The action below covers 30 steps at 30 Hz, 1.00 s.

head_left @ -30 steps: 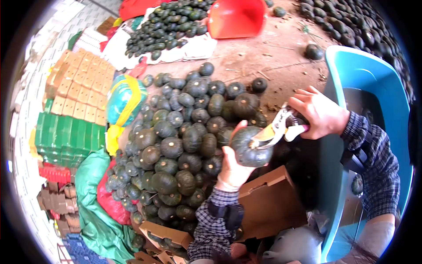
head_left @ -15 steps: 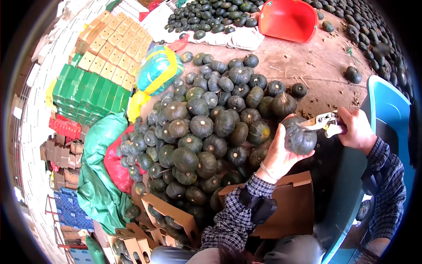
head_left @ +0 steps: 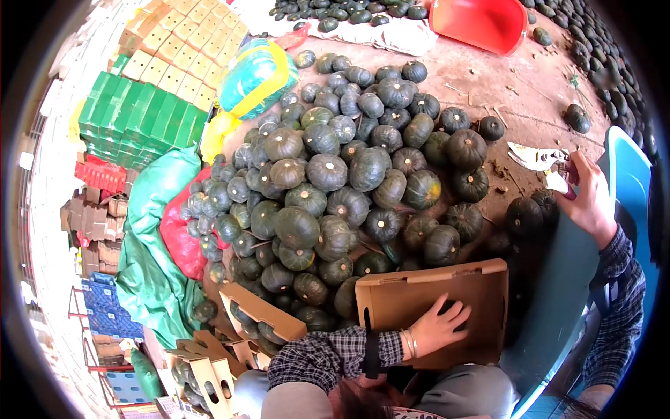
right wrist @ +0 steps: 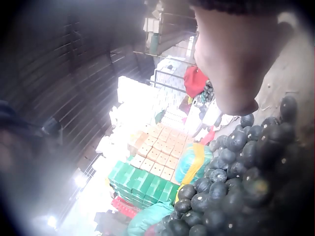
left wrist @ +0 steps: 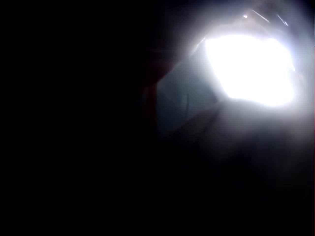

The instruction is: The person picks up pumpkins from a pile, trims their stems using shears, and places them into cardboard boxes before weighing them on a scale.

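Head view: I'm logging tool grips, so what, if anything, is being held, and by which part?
The right hand holds silver-coloured metal pruning shears by the handles; the left hand, fingers spread over the brown cardboard box, holds nothing visible.

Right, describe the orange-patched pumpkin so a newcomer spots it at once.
Find the blue tub, then the big pumpkin heap left of it. In the heap, a little above the open cardboard box, sits a pumpkin with a bright orange patch, unlike its dark green neighbours.

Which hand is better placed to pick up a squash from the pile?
Probably the left hand: its spread fingers hold nothing, near the pile, while the right hand grips the clippers.
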Each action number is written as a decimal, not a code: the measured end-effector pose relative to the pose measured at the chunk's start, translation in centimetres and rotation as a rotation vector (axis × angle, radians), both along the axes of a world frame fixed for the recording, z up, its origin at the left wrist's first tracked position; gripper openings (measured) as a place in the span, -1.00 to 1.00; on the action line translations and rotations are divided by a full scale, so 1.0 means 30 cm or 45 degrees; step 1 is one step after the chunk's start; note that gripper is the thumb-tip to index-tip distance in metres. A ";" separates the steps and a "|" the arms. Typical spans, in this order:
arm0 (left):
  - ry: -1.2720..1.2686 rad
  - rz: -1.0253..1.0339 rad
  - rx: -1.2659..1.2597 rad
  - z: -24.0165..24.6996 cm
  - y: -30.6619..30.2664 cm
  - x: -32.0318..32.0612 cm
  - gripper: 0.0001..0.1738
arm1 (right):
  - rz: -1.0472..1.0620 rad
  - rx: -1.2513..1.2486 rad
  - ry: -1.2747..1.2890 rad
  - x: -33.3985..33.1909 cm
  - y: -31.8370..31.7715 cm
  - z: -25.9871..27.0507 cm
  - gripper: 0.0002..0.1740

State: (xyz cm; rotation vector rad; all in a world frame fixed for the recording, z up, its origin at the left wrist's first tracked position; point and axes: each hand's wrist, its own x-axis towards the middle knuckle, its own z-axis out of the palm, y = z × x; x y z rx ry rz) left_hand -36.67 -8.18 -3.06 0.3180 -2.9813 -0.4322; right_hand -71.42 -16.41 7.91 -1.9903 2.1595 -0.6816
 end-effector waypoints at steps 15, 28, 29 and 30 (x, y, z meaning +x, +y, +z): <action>-0.130 1.742 0.063 0.075 -1.110 0.659 -0.27 | -0.008 0.036 0.192 -0.025 -0.008 -0.008 -0.60; 0.012 -0.112 0.864 0.308 -0.097 0.282 -0.52 | 0.034 0.067 0.171 -0.014 -0.006 -0.017 -0.57; 0.048 -0.238 0.381 0.222 0.014 0.281 -0.63 | 0.025 0.058 0.165 -0.015 -0.003 -0.022 -0.57; 0.091 -0.385 0.222 0.133 0.066 0.282 -0.70 | 0.014 0.047 0.161 -0.014 -0.002 -0.024 -0.57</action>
